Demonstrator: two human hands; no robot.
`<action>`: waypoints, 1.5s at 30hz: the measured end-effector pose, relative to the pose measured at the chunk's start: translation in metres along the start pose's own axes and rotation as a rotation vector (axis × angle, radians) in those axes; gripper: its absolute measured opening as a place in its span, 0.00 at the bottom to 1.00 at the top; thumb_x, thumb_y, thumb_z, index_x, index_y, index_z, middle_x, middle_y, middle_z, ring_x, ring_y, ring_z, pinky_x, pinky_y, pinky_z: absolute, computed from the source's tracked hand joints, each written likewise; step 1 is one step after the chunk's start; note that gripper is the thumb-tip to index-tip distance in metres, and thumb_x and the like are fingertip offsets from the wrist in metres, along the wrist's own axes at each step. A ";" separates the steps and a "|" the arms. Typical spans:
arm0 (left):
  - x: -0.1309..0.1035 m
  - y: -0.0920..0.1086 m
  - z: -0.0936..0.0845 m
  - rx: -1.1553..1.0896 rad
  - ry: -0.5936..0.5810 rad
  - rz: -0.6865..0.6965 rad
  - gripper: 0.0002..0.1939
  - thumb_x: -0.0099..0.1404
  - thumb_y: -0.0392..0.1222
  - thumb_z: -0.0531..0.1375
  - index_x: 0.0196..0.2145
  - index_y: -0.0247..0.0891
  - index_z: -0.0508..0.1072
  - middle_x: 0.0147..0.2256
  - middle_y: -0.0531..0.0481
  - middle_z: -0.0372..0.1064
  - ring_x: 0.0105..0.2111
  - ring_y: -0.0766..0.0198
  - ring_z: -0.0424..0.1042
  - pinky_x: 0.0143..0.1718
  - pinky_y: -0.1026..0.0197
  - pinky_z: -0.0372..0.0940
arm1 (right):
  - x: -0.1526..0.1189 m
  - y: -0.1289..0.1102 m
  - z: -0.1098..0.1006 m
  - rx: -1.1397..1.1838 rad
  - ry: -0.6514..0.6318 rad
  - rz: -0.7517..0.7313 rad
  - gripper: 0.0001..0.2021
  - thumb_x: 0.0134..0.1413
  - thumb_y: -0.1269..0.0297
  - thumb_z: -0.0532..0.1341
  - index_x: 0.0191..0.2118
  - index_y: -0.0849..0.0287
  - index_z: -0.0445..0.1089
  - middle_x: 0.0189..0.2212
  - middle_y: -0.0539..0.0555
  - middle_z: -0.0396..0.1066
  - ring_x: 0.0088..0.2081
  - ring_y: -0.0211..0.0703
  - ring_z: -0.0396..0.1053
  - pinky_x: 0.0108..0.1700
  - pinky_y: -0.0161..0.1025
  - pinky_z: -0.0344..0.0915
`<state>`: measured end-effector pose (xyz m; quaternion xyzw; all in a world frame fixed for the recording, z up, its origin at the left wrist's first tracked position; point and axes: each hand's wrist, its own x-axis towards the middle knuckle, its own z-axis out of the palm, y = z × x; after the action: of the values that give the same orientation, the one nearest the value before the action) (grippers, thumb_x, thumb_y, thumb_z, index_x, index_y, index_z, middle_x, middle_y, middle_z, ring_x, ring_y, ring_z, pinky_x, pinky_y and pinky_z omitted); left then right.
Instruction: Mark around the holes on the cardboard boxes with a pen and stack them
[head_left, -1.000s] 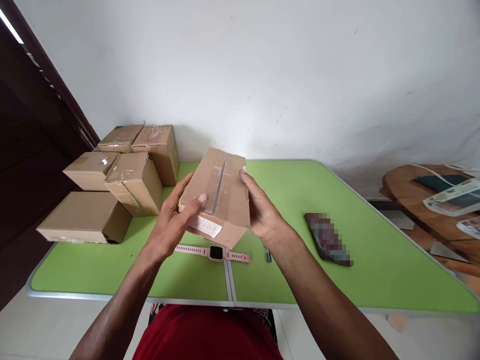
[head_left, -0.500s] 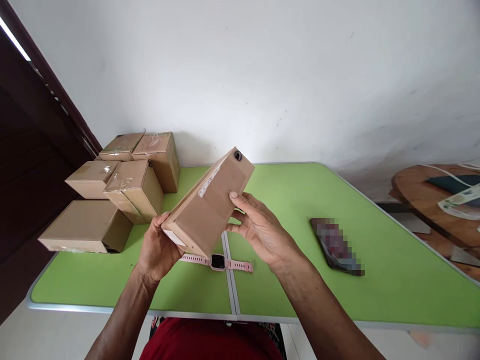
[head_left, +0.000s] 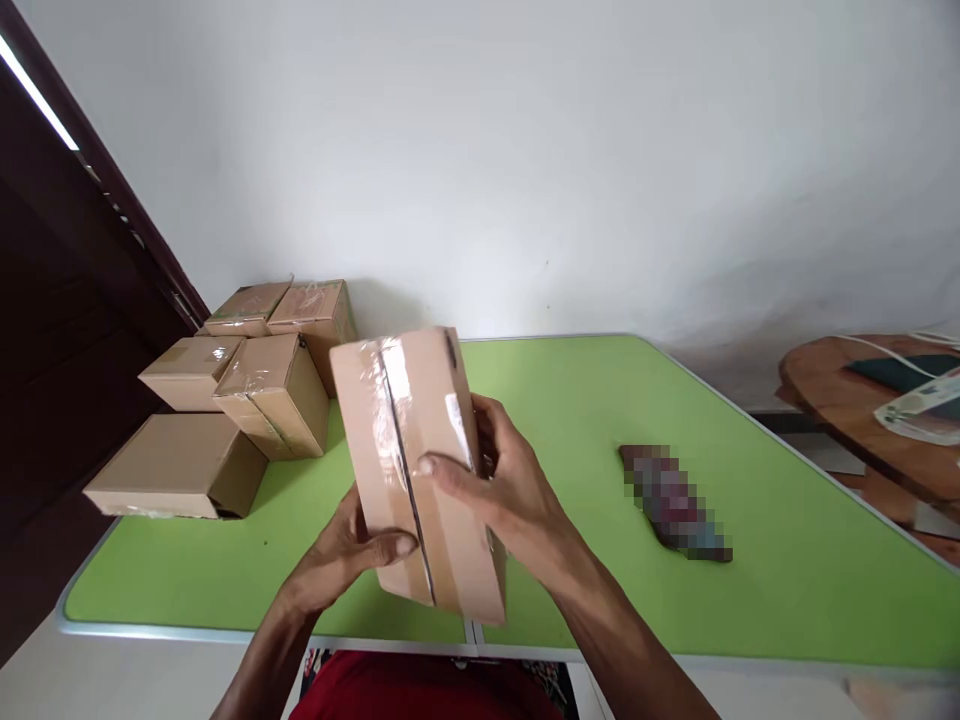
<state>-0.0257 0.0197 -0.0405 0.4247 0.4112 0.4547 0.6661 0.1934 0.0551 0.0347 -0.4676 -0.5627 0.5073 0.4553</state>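
A brown cardboard box is held up over the green table, its taped face with a dark centre seam turned towards me. My left hand grips its lower left side, thumb flat on the taped face. On the right side, my right hand clasps the box with its thumb across the front and its fingers behind. The pink-strapped smartwatch seen earlier on the table is hidden behind the box.
Several cardboard boxes stand grouped at the table's left. A dark, pixelated flat object lies on the green table at right. Beyond the right edge is a wooden table with a power strip. A white wall rises behind.
The box has been turned from its tilted, labelled side to show its taped, seamed face, and it sits lower. Both hands have shifted their hold, the left now with its thumb on the front.
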 end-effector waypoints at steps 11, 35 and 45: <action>0.014 0.048 0.044 0.090 0.253 0.556 0.70 0.55 0.59 0.82 0.82 0.53 0.46 0.77 0.39 0.55 0.76 0.39 0.58 0.72 0.46 0.62 | -0.040 0.018 0.032 -0.720 0.475 -0.436 0.39 0.59 0.47 0.69 0.70 0.62 0.62 0.56 0.76 0.79 0.52 0.78 0.81 0.48 0.70 0.81; -0.023 0.011 0.050 0.142 0.168 0.106 0.40 0.72 0.62 0.66 0.76 0.52 0.63 0.72 0.43 0.63 0.67 0.39 0.66 0.71 0.41 0.58 | -0.057 0.026 0.026 -0.349 0.152 -0.145 0.24 0.72 0.44 0.61 0.62 0.55 0.69 0.61 0.64 0.78 0.61 0.60 0.77 0.64 0.62 0.74; -0.031 0.022 0.051 0.312 0.142 0.092 0.38 0.72 0.65 0.63 0.74 0.53 0.65 0.73 0.43 0.63 0.72 0.34 0.61 0.75 0.37 0.52 | -0.071 0.029 0.028 -0.583 0.279 -0.430 0.17 0.76 0.53 0.60 0.62 0.55 0.66 0.59 0.64 0.78 0.60 0.55 0.79 0.61 0.54 0.78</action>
<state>0.0082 -0.0149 0.0003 0.5081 0.5032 0.4442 0.5398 0.1785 -0.0174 0.0010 -0.5134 -0.7012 0.1504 0.4713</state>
